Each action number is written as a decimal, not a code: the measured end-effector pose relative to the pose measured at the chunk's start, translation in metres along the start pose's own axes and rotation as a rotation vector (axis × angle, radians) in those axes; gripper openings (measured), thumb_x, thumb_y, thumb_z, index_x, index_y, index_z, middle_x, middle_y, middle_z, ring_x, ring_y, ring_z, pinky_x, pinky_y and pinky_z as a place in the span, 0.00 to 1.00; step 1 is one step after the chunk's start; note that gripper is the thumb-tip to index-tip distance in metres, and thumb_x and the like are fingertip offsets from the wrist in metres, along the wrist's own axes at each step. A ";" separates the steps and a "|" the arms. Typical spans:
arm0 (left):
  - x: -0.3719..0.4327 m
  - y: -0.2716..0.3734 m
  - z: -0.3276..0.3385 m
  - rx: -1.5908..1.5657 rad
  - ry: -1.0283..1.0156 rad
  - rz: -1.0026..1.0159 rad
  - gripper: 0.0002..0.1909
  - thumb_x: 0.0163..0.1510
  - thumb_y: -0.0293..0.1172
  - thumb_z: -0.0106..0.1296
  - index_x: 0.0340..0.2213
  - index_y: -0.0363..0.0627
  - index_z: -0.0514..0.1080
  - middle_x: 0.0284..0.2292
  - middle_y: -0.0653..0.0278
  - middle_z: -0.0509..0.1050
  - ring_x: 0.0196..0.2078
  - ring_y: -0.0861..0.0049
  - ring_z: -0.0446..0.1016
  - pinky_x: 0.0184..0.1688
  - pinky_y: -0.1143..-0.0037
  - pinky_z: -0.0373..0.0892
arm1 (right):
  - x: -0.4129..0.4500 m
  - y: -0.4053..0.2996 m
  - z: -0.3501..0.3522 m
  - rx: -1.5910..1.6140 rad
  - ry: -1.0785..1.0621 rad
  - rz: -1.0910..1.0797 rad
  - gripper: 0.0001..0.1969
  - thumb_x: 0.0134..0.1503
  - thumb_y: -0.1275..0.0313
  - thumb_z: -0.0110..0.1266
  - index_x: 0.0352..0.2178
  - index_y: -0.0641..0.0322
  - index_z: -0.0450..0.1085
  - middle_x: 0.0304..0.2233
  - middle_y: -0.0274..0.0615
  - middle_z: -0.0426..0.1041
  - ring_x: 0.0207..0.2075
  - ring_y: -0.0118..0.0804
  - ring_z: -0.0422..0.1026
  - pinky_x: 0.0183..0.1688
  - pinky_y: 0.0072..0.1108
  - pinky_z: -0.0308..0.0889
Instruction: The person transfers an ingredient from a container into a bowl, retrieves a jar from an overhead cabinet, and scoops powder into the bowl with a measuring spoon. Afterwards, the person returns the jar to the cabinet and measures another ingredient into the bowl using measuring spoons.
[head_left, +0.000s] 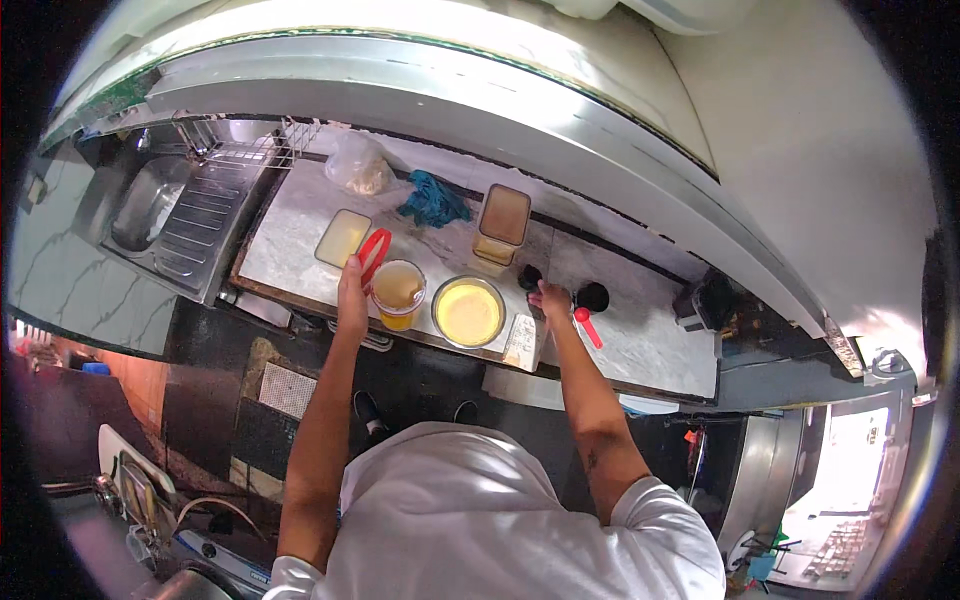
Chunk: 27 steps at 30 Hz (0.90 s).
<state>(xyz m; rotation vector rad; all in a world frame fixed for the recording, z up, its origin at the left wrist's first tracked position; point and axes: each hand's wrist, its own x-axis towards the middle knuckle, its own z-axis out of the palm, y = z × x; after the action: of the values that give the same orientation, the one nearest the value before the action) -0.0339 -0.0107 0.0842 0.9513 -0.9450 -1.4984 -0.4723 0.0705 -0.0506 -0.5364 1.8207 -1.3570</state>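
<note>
My left hand (352, 300) grips a red plastic ring-like lid (375, 253), held on edge above the counter. Just right of it stands a clear tub (398, 288) of yellowish liquid. A round bowl (469, 312) with a yellow mixture and paler powder on top sits between my hands. My right hand (553, 301) reaches over the counter, its fingertips at a small black cup (529, 277); whether they grip it is unclear. Beyond that hand are a round black container (592, 298) and a red measuring spoon (589, 328). A paper with writing (521, 337) lies by the front edge.
A rectangular tub of pale contents (343, 238), a bag (361, 166), a blue cloth (435, 199) and a tall lidded container (504, 219) stand on the marble-look counter (652, 337). A steel sink (154, 202) lies left. A metal-edged shelf (450, 90) overhangs the back.
</note>
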 end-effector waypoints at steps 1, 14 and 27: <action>0.002 0.000 0.000 -0.009 -0.003 -0.013 0.36 0.65 0.60 0.36 0.56 0.36 0.65 0.47 0.56 0.73 0.46 0.72 0.73 0.50 0.73 0.68 | -0.001 -0.005 -0.007 -0.145 -0.031 -0.041 0.10 0.58 0.72 0.56 0.35 0.72 0.68 0.31 0.49 0.76 0.28 0.40 0.79 0.30 0.30 0.77; 0.002 -0.004 -0.003 -0.067 0.062 -0.094 0.46 0.60 0.70 0.34 0.62 0.39 0.56 0.57 0.53 0.67 0.56 0.65 0.69 0.57 0.68 0.66 | -0.090 0.011 -0.147 -1.151 0.555 -0.404 0.12 0.51 0.60 0.61 0.34 0.54 0.76 0.32 0.48 0.74 0.35 0.54 0.74 0.36 0.42 0.69; 0.009 -0.027 0.002 -0.407 -0.086 -0.023 0.35 0.66 0.58 0.35 0.55 0.36 0.64 0.47 0.57 0.73 0.46 0.73 0.75 0.53 0.71 0.69 | -0.242 -0.185 0.037 -0.744 0.114 -1.048 0.04 0.57 0.73 0.55 0.32 0.62 0.74 0.26 0.47 0.75 0.27 0.54 0.75 0.32 0.35 0.69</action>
<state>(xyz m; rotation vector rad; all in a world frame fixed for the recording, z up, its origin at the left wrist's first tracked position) -0.0464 -0.0166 0.0597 0.6082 -0.6524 -1.6799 -0.3199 0.1607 0.1994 -2.0473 2.2072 -1.2468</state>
